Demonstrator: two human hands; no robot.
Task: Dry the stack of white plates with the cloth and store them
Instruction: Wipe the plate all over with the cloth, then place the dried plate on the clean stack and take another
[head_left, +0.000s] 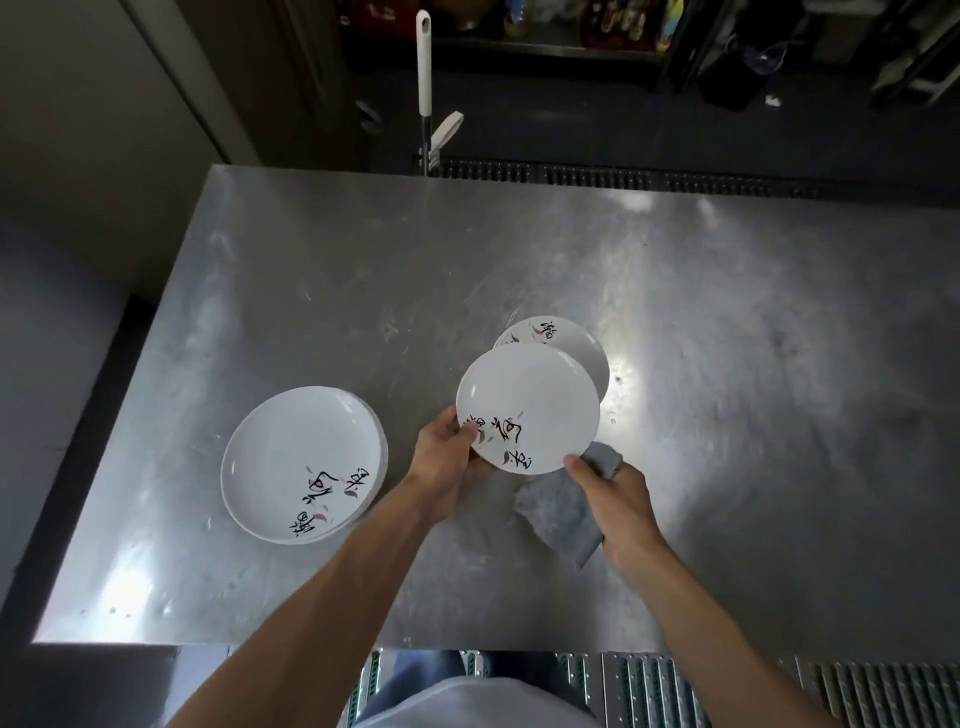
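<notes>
Left hand (451, 457) pinches held plate (527, 400) at rim, thumb on top. Right hand (615, 493) grips grey cloth (563, 512), thumb at plate edge. Plate stack (301, 462) on table (727, 364) left of left hand; another plate (571, 338) beyond hands.

Open steel is stretching across the far half and the right side of the table (675, 291), where a hand could pass. A stack of plates (304, 465) is sitting at front left. In the middle a held plate (527, 408) is hovering above another plate (576, 343), with a grey cloth (561, 512) just beside. A long handle (424, 62) is standing behind the far edge.
</notes>
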